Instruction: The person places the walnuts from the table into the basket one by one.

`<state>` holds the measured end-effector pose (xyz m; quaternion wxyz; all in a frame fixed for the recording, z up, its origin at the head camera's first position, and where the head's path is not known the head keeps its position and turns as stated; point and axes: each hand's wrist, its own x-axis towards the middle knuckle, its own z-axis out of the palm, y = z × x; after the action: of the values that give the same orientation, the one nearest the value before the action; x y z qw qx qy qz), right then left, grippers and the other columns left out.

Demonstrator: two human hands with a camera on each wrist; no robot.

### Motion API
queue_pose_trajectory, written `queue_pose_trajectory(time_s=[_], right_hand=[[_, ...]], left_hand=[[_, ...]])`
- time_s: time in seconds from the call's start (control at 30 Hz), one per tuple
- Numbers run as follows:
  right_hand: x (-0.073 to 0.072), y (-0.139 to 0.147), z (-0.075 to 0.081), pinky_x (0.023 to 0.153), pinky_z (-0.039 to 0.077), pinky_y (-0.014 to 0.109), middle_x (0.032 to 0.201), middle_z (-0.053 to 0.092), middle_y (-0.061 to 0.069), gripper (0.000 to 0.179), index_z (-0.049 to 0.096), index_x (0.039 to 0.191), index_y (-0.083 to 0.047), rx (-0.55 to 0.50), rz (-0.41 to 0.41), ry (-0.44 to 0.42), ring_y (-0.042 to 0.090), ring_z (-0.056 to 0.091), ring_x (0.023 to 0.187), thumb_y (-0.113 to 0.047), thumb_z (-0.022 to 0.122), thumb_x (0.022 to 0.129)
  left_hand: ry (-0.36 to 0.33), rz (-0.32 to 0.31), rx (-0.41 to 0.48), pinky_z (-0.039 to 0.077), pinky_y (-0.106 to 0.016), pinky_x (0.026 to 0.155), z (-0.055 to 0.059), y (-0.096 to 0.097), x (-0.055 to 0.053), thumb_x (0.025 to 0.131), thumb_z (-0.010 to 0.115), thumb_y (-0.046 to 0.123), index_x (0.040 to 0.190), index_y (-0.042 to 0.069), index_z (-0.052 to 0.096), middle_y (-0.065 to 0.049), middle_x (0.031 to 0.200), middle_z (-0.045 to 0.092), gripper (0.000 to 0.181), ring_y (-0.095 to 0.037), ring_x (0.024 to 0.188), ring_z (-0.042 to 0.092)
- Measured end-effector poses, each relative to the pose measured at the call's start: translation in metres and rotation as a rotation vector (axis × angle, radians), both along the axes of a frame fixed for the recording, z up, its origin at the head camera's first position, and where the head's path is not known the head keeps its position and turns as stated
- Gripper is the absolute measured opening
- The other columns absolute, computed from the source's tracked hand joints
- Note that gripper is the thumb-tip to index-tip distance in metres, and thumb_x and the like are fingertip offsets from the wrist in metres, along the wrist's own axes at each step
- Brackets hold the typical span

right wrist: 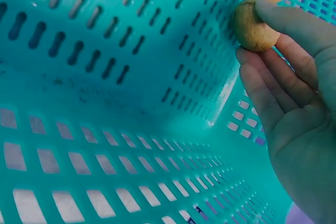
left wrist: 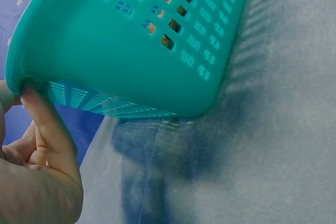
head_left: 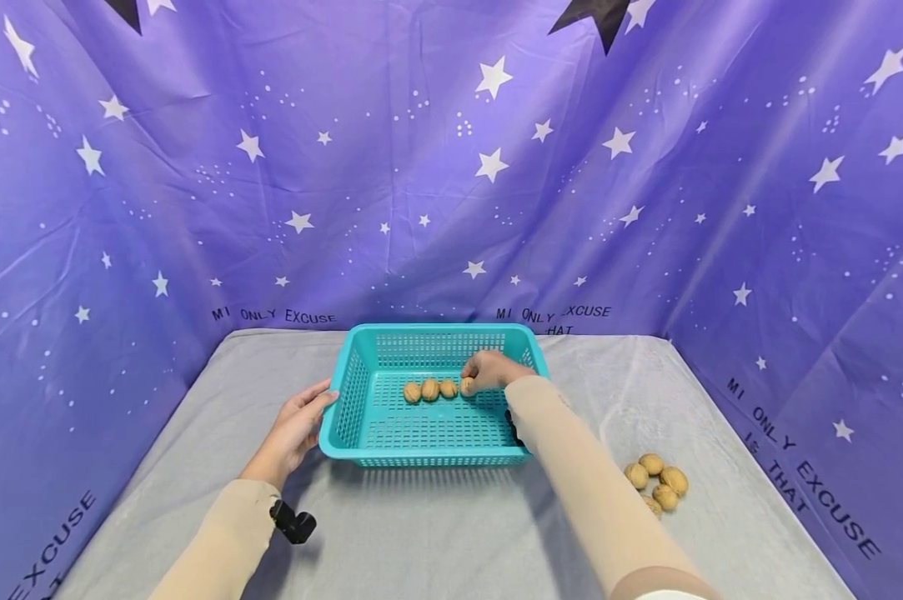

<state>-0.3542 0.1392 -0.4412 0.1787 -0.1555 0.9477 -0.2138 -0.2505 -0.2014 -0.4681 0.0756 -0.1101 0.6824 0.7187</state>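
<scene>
A turquoise plastic basket (head_left: 436, 454) with slotted walls sits on the table. On its left rim, my left hand (head_left: 295, 423) pinches the edge between thumb and fingers; the left wrist view shows that grip at the basket's corner (left wrist: 105, 51). Inside the basket, my right hand (head_left: 494, 371) holds a walnut (right wrist: 254, 27) between thumb and fingertips, low over the floor. Three other walnuts (head_left: 430, 390) lie in a row to the left of it. Whether the held walnut touches the basket floor I cannot tell.
Several more walnuts (head_left: 664, 497) lie in a loose cluster on the grey cloth (head_left: 436, 533), right of the basket and beside my right forearm. A purple curtain with stars (head_left: 421, 167) hangs behind the table and along both sides.
</scene>
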Motion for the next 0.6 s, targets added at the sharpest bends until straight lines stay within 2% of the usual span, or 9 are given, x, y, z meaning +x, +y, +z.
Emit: queue_pose_trajectory(time_s=[0.17,0.33,0.6], right_hand=[[0.000,-0.002,-0.005,0.092,0.054,0.038,0.121,0.067,0.006,0.042,0.069,0.127,-0.009,-0.001,-0.025,-0.008,0.022,0.061,0.112,-0.021,0.080,0.089],[0.000,-0.003,-0.001,0.094,0.053,0.041,0.125,0.066,0.008,0.044,0.068,0.129,-0.008,-0.004,-0.013,-0.015,0.025,0.060,0.116,-0.022,0.080,0.089],[0.000,0.002,0.019,0.098,0.051,0.043,0.131,0.064,0.012,0.045,0.065,0.132,-0.005,-0.014,0.059,-0.009,0.028,0.058,0.121,-0.020,0.077,0.091]], left_hand=[[-0.006,0.004,0.001,0.059,-0.027,0.064,-0.001,0.000,0.000,0.101,0.063,0.030,0.153,0.013,0.042,-0.011,0.125,0.059,0.059,-0.009,0.081,0.065],[-0.004,0.005,0.001,0.058,-0.025,0.062,-0.001,0.000,0.000,0.101,0.063,0.030,0.153,0.013,0.042,-0.008,0.122,0.060,0.059,-0.008,0.079,0.064],[0.001,0.002,-0.005,0.059,-0.027,0.064,-0.001,0.000,0.000,0.101,0.063,0.030,0.153,0.014,0.043,-0.008,0.121,0.062,0.058,-0.009,0.081,0.066]])
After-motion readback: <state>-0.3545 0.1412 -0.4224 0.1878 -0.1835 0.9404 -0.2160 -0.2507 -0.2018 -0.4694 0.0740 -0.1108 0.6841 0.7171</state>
